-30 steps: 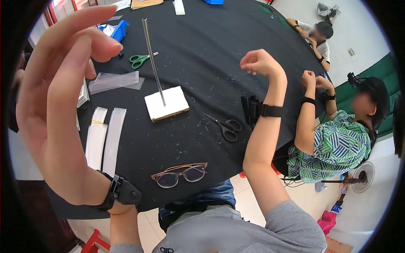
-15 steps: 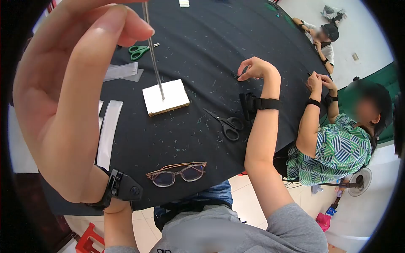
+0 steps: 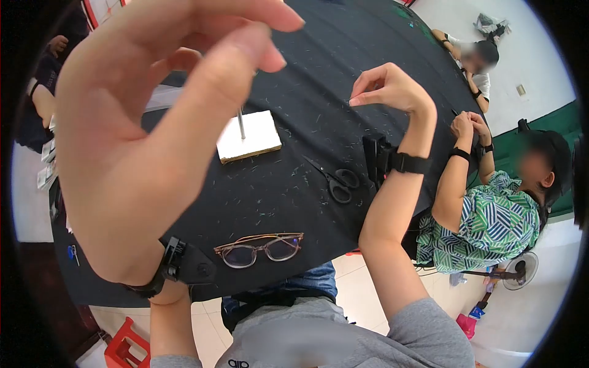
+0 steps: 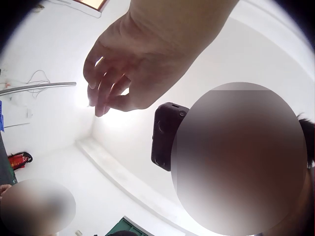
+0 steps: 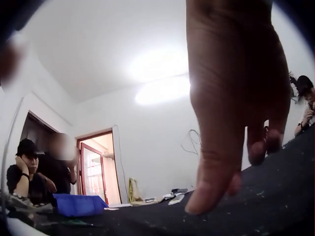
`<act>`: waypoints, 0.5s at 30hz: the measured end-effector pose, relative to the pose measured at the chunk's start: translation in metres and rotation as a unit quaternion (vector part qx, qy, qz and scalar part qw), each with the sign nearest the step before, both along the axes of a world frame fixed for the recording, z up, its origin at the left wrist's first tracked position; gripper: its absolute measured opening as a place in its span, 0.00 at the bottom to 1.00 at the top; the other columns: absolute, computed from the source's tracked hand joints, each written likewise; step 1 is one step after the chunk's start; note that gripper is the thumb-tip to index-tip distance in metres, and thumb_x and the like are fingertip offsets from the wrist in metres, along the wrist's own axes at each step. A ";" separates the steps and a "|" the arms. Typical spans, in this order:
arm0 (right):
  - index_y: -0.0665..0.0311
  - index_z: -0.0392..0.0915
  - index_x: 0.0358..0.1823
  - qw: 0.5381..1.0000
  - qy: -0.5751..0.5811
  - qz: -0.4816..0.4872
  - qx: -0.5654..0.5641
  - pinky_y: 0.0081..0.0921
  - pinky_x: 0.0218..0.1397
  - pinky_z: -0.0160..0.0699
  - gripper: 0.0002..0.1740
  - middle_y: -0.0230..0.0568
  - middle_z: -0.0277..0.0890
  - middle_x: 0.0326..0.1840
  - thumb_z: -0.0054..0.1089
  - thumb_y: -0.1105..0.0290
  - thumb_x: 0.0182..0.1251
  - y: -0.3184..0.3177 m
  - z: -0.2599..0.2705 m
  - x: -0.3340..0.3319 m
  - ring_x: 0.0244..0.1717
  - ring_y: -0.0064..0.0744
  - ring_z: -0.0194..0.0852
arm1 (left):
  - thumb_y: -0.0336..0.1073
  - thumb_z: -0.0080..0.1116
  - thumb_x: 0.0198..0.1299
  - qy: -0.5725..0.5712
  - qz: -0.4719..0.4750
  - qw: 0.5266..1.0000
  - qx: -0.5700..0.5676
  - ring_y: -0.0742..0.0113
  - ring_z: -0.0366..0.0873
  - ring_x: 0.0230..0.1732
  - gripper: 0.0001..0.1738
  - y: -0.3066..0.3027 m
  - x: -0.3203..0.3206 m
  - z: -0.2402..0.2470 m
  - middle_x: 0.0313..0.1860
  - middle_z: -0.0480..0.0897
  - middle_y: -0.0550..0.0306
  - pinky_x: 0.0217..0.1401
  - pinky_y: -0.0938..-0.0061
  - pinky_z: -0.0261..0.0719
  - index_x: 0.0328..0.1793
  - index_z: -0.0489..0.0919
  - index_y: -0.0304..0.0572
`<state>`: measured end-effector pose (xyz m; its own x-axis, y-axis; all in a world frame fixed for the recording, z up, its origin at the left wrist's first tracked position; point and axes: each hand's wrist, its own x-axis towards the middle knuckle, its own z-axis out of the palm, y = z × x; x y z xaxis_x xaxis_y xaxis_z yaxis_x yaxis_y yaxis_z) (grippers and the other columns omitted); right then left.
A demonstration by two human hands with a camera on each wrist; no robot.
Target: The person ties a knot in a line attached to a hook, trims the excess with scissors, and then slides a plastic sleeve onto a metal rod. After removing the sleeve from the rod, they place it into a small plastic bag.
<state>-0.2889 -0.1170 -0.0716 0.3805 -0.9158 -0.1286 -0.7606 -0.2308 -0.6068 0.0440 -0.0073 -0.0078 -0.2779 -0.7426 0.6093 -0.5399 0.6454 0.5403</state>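
Note:
My left hand [image 3: 153, 122] is raised close to the head camera, fingers loosely bent and thumb near the fingertips, nothing visible between them. It hides the upper part of a thin metal rod [image 3: 241, 126] standing upright in a white block [image 3: 261, 136]. In the left wrist view the free end of the rod [image 4: 49, 86] lies just beside the fingers of that hand [image 4: 133, 64]. My right hand [image 3: 396, 89] hovers over the black cloth, wrist bent, thumb and forefinger tips close together; I cannot tell whether something tiny is pinched there. Black scissors [image 3: 337, 184] lie below it.
Folded glasses [image 3: 261, 250] lie near the table's front edge. Bits of thread are scattered on the black cloth [image 3: 294, 218]. Clear plastic strips [image 3: 162, 98] show behind my left hand. A blue tray [image 5: 81, 204] stands across the table. A person in a patterned shirt [image 3: 475, 214] sits at right.
My left hand has moved right and now covers the rod's upper part. The right hand dipped toward the cloth, then rose slightly to the right. Rod, block, scissors and glasses stayed put.

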 end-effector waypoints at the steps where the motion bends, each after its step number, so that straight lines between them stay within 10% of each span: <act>1: 0.61 0.86 0.28 0.999 -0.037 0.031 -0.002 0.16 0.32 0.72 0.07 0.28 0.81 0.25 0.75 0.68 0.50 0.007 0.007 0.007 0.24 0.15 0.72 | 0.32 0.50 0.67 0.012 -0.048 0.999 0.008 0.78 0.78 0.42 0.12 -0.003 -0.002 -0.001 0.38 0.82 0.59 0.49 0.82 0.73 0.51 0.81 0.39; 15: 0.63 0.86 0.31 0.917 -0.222 0.275 -0.184 0.13 0.29 0.65 0.06 0.29 0.81 0.28 0.74 0.74 0.51 0.058 0.062 0.084 0.27 0.15 0.71 | 0.32 0.58 0.61 0.015 -0.148 0.985 0.087 0.76 0.79 0.39 0.08 -0.012 -0.017 -0.015 0.40 0.85 0.58 0.41 0.81 0.70 0.43 0.84 0.38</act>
